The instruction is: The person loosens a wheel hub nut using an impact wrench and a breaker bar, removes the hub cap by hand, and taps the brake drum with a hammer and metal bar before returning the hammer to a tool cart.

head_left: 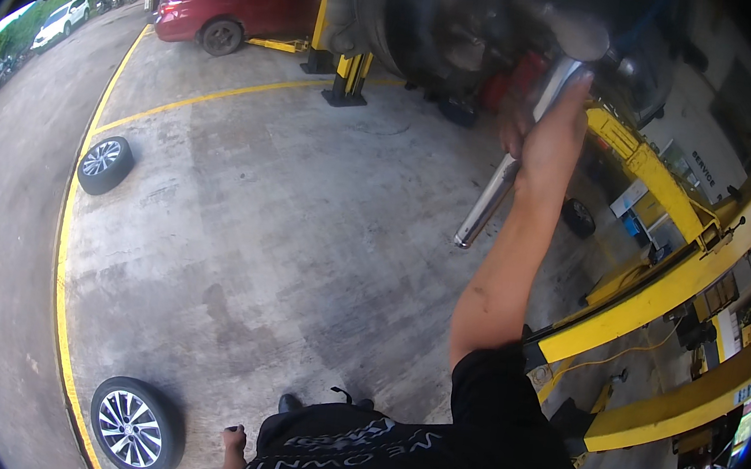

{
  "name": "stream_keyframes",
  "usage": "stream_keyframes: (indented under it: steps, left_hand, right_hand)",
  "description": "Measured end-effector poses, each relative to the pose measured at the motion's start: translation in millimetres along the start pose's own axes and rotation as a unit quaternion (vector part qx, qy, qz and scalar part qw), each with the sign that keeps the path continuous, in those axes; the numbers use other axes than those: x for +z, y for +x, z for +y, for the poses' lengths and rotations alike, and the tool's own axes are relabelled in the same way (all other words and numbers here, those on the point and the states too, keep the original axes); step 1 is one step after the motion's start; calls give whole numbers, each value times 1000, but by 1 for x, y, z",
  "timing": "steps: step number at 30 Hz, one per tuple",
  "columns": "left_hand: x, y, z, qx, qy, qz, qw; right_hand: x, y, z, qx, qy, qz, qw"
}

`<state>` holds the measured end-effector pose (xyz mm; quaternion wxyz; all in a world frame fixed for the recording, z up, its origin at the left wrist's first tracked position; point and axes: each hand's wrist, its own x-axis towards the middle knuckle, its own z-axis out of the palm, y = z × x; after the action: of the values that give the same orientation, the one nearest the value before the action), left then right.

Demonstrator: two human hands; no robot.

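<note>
My right arm reaches up, and my right hand [550, 143] is wrapped round a long chrome wrench [486, 200] with a tubular handle. Its upper end is blurred close to the underside of a raised vehicle [457, 28], by the wheel hub area; whether it touches a part I cannot tell. Low at my left side, my left hand [234, 444] is closed, with a small dark thing [233, 428] at its fingers that I cannot make out.
Yellow lift arms [657, 172] stand on the right. One wheel [135, 429] lies on the concrete at lower left, another wheel [105, 165] farther off. A red car [244, 5] is parked at the back beside a yellow lift post [348, 76]. A yellow line [63, 293] runs along the left.
</note>
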<state>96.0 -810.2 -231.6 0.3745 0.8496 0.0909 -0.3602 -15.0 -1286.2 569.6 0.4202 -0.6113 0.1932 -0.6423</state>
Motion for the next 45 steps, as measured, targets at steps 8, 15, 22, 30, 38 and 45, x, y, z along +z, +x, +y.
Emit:
stream_keyframes:
  steps: [8,15,22,30,38,45]
  left_hand:
    - [-13,2,-2,7,52,-9,999]
    - [-16,9,1,8,-3,16,1000]
    - [-10,5,0,11,3,-11,1000]
    - [-7,1,-14,-10,-3,-12,1000]
    - [-13,-6,-13,-9,-3,-2,1000]
    - [-21,-2,-16,-11,34,11,999]
  right_hand:
    - [4,-14,2,21,-23,24,999]
    - [14,-30,7,-17,-104,67,992]
    - [12,-43,19,-16,-90,59,994]
    - [15,-46,28,-2,-95,73,993]
    - [17,-47,36,46,-47,98,993]
    - [13,-43,39,38,0,121,992]
